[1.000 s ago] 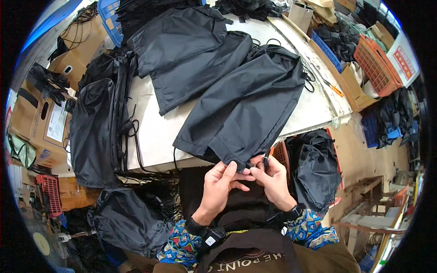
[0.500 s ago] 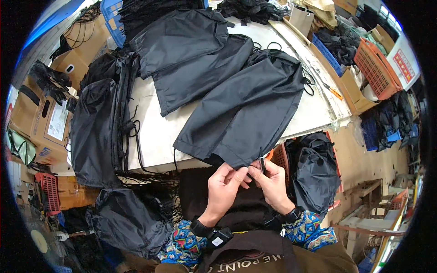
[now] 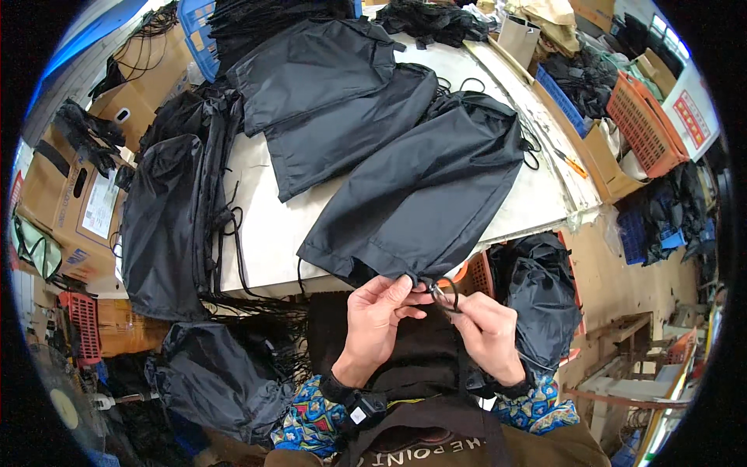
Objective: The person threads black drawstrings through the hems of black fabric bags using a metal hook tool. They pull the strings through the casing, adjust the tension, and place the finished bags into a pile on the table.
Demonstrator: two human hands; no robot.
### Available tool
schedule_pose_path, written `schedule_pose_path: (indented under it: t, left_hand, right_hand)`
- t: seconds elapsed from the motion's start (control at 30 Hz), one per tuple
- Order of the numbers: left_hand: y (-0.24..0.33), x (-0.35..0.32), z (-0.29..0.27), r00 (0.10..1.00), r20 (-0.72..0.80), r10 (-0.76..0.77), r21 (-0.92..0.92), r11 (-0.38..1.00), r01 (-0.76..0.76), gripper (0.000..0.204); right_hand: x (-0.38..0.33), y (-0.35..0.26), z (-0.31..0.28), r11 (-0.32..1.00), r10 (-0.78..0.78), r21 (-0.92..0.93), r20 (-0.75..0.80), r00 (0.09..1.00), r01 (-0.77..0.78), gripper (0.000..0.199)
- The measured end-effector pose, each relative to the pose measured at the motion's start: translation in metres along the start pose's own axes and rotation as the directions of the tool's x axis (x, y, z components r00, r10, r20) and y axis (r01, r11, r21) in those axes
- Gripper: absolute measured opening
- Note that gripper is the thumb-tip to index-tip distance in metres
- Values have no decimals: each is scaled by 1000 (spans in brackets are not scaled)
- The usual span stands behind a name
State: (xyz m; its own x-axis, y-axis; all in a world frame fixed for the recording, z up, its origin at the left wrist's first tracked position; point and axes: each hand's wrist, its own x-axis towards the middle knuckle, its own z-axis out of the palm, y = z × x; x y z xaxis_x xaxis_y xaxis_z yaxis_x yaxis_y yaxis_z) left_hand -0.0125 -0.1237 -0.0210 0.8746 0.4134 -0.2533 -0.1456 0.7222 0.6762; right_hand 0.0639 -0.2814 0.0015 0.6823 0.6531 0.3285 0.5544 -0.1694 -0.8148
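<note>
- Pinched between the fingertips of the left hand (image 3: 379,323) is the bottom corner of a black nylon drawstring bag (image 3: 424,194), right at the near edge of the white worktable (image 3: 268,233)
- A thin black cord (image 3: 445,294) at that same corner is gripped by the right hand (image 3: 486,331), thumb and forefinger closed on it; the two hands are held just beside each other, fingertips almost touching
- Most of the bag is spread flat on the table, with its drawstring end turned away toward the far side and its pinched corner hanging over the edge
- Two more black nylon bags (image 3: 327,101) are laid overlapping beyond it on the tabletop
- A pile of black bags (image 3: 167,218) is draped over the table's left edge, cords trailing down
- A further black bag (image 3: 537,300) is seen in an orange plastic crate (image 3: 478,272) below the table, to the right of the hands
- An orange mesh basket (image 3: 642,124) and a cardboard box (image 3: 607,167) are placed well apart, at the far right
- A blue plastic basket (image 3: 198,31) holding black cords is set at the far left corner
</note>
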Motion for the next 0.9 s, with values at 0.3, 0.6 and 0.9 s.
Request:
schedule_pose_path:
  t: [0.3,0.6,0.9]
  left_hand:
    - [-7,-1,0,999,-9,47,71,996,-46,13]
    - [-2,-3,-3,983,-75,168,244,959,-145,13]
    - [-3,-2,-8,987,-69,146,295,948,-119,16]
  right_hand:
    - [-3,-10,3,985,-69,-154,20,997,71,29]
    - [5,-7,16,876,-222,-418,97,970,242,33]
    - [16,0,27,910,-241,-314,130,962,270,33]
